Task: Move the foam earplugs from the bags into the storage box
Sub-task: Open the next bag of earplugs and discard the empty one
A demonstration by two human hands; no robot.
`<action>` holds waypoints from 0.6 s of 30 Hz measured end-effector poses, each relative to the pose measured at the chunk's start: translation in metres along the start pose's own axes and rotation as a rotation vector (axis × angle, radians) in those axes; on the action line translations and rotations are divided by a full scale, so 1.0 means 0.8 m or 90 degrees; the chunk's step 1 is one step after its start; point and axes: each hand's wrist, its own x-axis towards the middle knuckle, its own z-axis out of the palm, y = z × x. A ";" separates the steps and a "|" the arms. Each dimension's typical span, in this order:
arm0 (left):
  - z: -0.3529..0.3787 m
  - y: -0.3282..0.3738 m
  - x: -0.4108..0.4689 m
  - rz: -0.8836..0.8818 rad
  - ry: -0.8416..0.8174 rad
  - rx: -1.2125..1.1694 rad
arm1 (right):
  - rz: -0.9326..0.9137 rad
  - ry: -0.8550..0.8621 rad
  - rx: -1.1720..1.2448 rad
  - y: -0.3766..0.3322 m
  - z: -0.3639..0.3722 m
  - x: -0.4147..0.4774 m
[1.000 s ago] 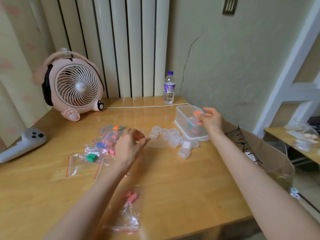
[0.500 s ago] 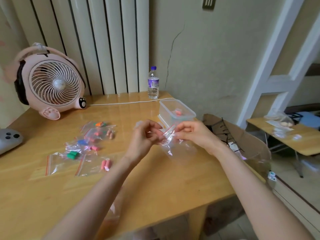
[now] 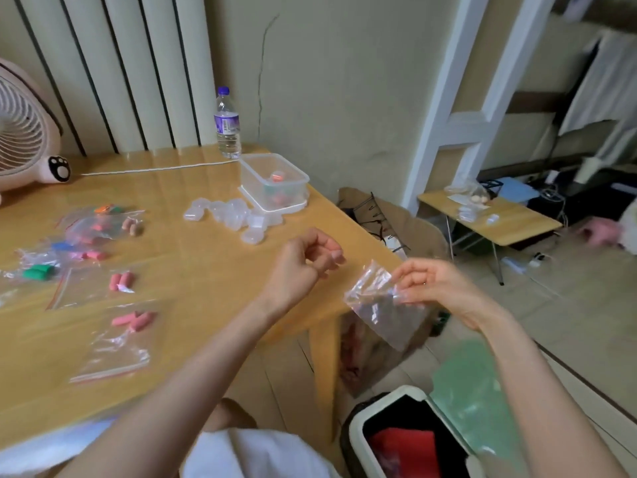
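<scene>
Head view: a few earplugs [image 3: 277, 176] lie in the storage box [image 3: 256, 167], upper centre. At centre right the right hand [image 3: 437, 288] pinches a bag [image 3: 382, 305] that looks empty. The left hand [image 3: 303, 260] is curled, holding nothing. Filled bags [image 3: 103, 229] wait at the left, so most of the job remains.

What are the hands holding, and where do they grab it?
The right hand pinches the clear bag by its edge. The left hand is curled, holding nothing.
</scene>
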 end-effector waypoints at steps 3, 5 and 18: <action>0.045 -0.007 -0.024 0.037 -0.113 -0.006 | 0.092 0.004 -0.021 0.055 -0.012 -0.034; 0.070 -0.012 -0.037 0.039 -0.168 -0.016 | 0.155 0.052 -0.032 0.105 -0.012 -0.046; 0.094 -0.023 -0.041 0.029 -0.188 0.067 | 0.573 0.284 0.044 0.428 0.072 -0.084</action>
